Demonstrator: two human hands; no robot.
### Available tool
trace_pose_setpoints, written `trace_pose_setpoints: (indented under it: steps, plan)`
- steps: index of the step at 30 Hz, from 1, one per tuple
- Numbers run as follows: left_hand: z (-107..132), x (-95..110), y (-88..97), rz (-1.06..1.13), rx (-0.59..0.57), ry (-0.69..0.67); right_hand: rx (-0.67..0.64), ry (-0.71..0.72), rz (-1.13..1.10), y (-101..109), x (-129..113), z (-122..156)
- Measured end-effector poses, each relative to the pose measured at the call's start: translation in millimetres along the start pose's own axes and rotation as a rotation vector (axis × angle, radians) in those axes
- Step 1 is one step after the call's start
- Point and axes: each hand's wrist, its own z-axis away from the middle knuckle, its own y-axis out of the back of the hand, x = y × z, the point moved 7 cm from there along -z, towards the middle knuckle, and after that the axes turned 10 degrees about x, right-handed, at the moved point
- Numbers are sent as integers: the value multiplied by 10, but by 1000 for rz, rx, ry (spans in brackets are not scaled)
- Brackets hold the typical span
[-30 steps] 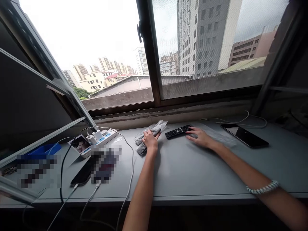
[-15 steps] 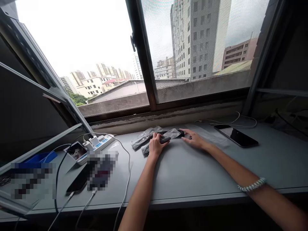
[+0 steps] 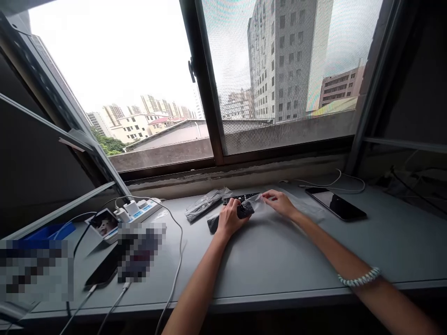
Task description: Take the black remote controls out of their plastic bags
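The grey desk (image 3: 279, 260) bears a bagged remote (image 3: 205, 204) and power strip (image 3: 148, 211).

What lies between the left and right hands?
Head view: the end of the dark item in the left hand, then clear plastic reaching the right hand; a remote lies behind.

A room with a desk (image 3: 279, 270) under a window (image 3: 206, 93), city buildings (image 3: 288, 60) outside; metal struts (image 3: 108, 168) flank it; a power strip (image 3: 149, 208) and plugged-in phone (image 3: 106, 266) suggest personal quarters; home, dormitory or office, I cannot tell.
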Motion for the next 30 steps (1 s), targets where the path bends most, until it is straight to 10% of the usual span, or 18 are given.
trace_pose_setpoints:
  steps: [19,30]
  plan:
    - [-22,38,31,76,0,-22,-465,-360,-282,-293,3,205]
    - [70,84,51,142,-39,-62,-414,-284,-113,-351,77,244]
